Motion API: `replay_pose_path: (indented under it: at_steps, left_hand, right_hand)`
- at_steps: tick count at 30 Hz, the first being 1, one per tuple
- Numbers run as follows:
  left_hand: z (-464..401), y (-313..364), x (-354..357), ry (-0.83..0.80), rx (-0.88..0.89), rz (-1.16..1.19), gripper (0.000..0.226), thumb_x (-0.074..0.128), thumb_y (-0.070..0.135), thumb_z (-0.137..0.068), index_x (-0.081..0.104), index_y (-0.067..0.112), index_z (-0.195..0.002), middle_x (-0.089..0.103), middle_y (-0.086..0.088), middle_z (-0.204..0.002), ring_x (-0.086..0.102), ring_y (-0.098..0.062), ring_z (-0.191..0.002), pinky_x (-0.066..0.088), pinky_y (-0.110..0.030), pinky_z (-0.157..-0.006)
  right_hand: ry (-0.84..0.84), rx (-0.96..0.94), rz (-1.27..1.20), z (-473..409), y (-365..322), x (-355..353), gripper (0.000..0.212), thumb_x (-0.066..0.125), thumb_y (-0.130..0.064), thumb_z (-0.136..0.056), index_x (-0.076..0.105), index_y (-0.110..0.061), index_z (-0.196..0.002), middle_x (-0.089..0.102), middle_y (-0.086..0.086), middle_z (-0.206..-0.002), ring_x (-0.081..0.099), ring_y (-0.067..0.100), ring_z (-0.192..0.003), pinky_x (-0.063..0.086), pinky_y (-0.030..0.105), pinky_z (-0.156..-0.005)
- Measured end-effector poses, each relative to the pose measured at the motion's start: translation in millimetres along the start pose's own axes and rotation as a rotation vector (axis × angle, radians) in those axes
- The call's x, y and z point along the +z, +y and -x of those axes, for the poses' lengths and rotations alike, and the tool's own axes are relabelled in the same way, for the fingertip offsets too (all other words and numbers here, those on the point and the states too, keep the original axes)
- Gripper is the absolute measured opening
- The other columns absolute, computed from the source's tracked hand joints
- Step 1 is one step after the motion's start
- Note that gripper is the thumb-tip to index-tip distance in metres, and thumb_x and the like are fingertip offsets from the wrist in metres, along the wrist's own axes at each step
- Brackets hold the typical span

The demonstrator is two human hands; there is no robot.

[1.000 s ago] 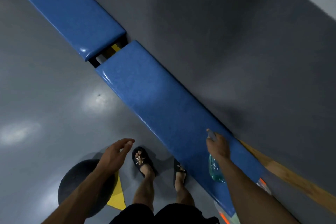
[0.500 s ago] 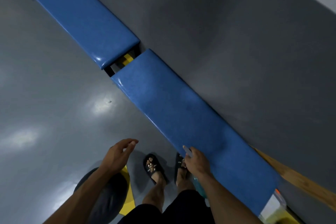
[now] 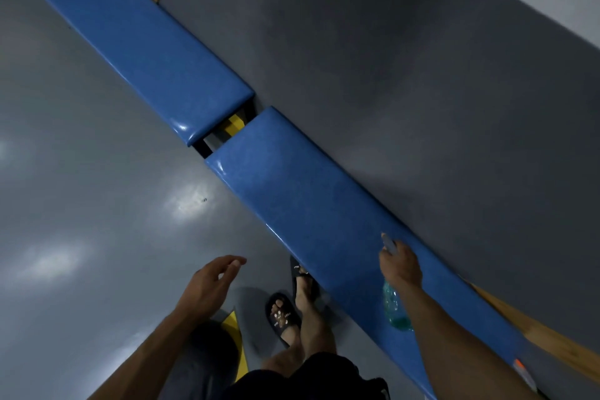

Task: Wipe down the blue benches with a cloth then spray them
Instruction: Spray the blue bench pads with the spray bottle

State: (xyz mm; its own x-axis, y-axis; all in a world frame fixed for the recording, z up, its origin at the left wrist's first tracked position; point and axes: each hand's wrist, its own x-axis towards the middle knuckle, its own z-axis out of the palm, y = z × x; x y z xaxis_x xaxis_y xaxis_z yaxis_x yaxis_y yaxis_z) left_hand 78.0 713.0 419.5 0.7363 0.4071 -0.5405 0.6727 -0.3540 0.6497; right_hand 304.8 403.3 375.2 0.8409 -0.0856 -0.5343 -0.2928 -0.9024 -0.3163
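Observation:
Two padded blue benches run diagonally along a grey wall. The near bench (image 3: 311, 214) reaches from the centre to the lower right. The far bench (image 3: 143, 49) stretches to the upper left, with a small gap between them. My right hand (image 3: 401, 265) is over the near bench, wrapped around a clear spray bottle (image 3: 394, 308) with greenish liquid, its nozzle pointing up the bench. My left hand (image 3: 211, 286) hangs over the floor with fingers apart, holding nothing. No cloth is in view.
The glossy grey floor (image 3: 91, 204) lies left of the benches. My sandalled feet (image 3: 285, 315) stand close to the near bench's front edge. A dark round object (image 3: 211, 354) with a yellow piece sits on the floor under my left arm. The grey wall (image 3: 422, 91) backs the benches.
My right hand with the bottle has swung from the bench's front edge back out over its top. My left hand stays spread. The view has shifted along the benches.

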Motion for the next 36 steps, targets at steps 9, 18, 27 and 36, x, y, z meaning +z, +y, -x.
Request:
replay_pose_path:
  at_steps: [9,18,27,36]
  left_hand:
    - [-37.2,21.4,-8.4,-0.018,-0.002,-0.026,0.026,0.043,0.039,-0.1,0.065,0.036,-0.113,0.064,0.014,-0.119,0.059,-0.005,-0.106,0.041,-0.02,-0.087]
    - [-61.2,37.7,-18.5,0.014,-0.032,0.014,0.028,0.042,0.04,-0.099,0.066,0.035,-0.113,0.064,0.013,-0.118,0.058,-0.006,-0.106,0.04,-0.019,-0.085]
    - [-87.7,66.4,-19.7,0.018,-0.023,-0.015,0.035,0.037,0.047,-0.096,0.064,0.035,-0.114,0.063,0.014,-0.119,0.057,-0.004,-0.106,0.04,-0.02,-0.087]
    - [-101.1,82.2,-14.4,0.011,-0.034,-0.009,0.028,0.041,0.039,-0.101,0.065,0.034,-0.115,0.063,0.013,-0.12,0.058,-0.005,-0.108,0.04,-0.021,-0.09]
  right_hand:
    - [-0.282,-0.255,0.106,27.4,-29.4,53.3,0.012,0.058,-0.024,-0.086,0.061,-0.016,-0.094,0.068,0.006,-0.093,0.062,0.029,-0.089,0.047,0.035,-0.072]
    - [-0.359,-0.319,0.228,16.1,-63.7,67.5,0.02,0.052,-0.03,-0.091,0.057,-0.02,-0.106,0.065,0.003,-0.114,0.058,0.026,-0.107,0.044,0.033,-0.085]
    - [-0.149,-0.2,0.143,-74.6,-78.2,5.0,0.007,0.053,-0.021,-0.088,0.052,-0.015,-0.085,0.059,0.003,-0.082,0.051,0.024,-0.069,0.038,0.033,-0.06]
    - [-0.253,-0.324,0.218,-84.9,-76.7,0.7,0.004,0.053,-0.024,-0.087,0.054,-0.02,-0.088,0.061,0.001,-0.083,0.055,0.024,-0.073,0.034,0.03,-0.056]
